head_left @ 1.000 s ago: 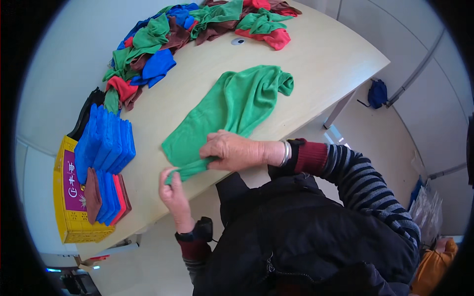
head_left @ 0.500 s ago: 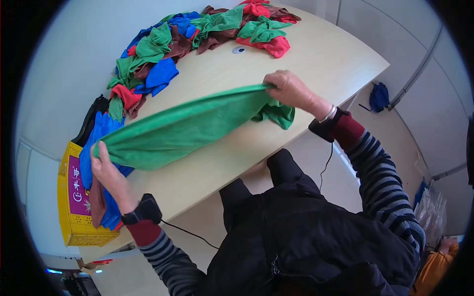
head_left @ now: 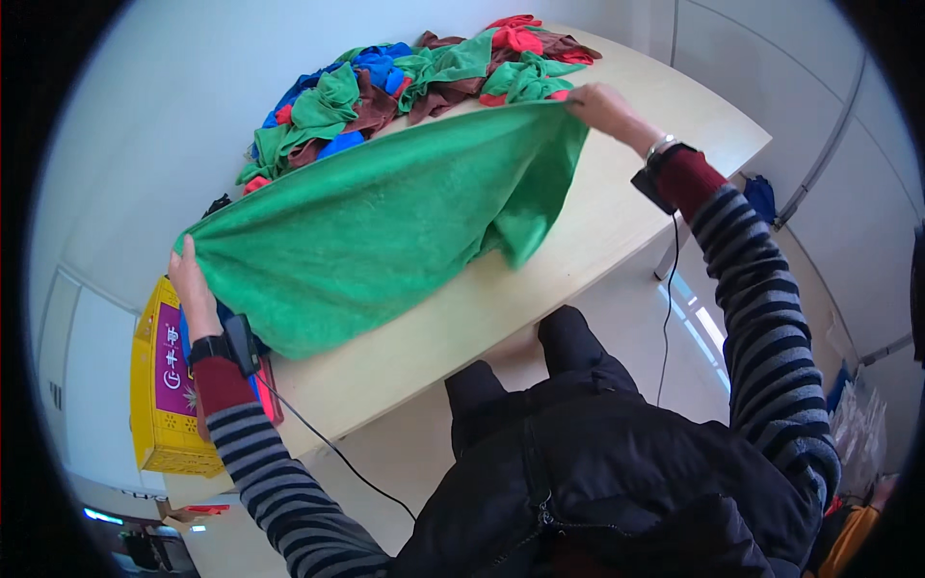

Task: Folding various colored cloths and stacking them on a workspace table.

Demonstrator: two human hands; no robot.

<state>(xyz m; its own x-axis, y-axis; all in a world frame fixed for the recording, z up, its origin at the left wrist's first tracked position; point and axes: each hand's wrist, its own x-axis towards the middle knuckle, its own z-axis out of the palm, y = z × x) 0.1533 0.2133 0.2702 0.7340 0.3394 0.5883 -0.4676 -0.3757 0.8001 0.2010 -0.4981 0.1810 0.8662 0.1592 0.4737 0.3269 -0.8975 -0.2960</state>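
Note:
A green cloth (head_left: 376, 217) is stretched out between my two hands above the table. My left hand (head_left: 196, 294) pinches its left corner, close to a yellow crate (head_left: 146, 414). At the far right, my right hand (head_left: 609, 111) grips the opposite upper corner. The lower edge of the cloth hangs loose, with a drooping fold under the right end. Behind it lies a long heap of green, blue, red and brown cloths (head_left: 332, 101), partly hidden by the raised cloth.
The pale wooden table (head_left: 665, 125) curves off to the right. The yellow crate with a purple panel stands at its left end, with cloths mostly hidden beside my left arm. Thin black cables (head_left: 332, 448) hang from both wrists. A clear plastic bag (head_left: 858, 424) lies at the right.
Both hands have moved up and away from me, the right one also further right. The green cloth has opened out wider and now covers part of the heap.

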